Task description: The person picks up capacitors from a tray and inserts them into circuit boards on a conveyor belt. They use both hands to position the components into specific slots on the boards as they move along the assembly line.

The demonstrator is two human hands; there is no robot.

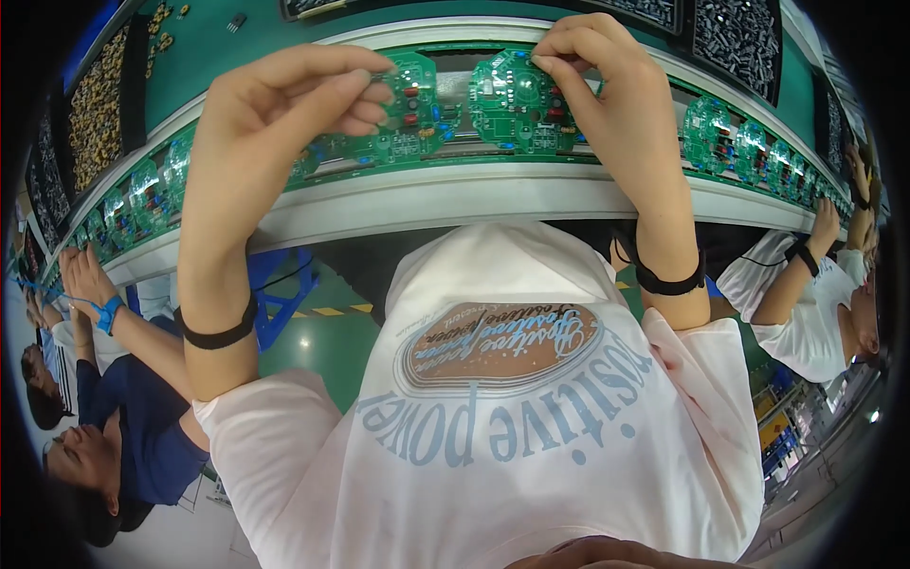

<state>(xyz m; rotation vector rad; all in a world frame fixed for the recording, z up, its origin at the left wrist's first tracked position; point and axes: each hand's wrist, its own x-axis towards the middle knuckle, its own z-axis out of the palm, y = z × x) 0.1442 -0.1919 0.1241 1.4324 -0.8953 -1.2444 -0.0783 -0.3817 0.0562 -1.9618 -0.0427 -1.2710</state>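
1. Right board point(517, 109) and left board point(417, 137), both green circuit boards, are seated just beyond the white front rail point(455, 197).
2. Beyond the rail, right board's edge is overlapped by right hand point(611, 85); thumb and forefinger close together, anything pinched cannot be told.
3. Left board is partly covered by left hand point(270, 119), fingers curled; grip cannot be told.
4. Grey parts point(735, 47) heaped farther beyond rail.

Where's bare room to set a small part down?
The green mat is bare between the loose yellow parts and far rail. The near rail is bare between your forearms. It's crowded with circuit boards around your left hand and right hand.
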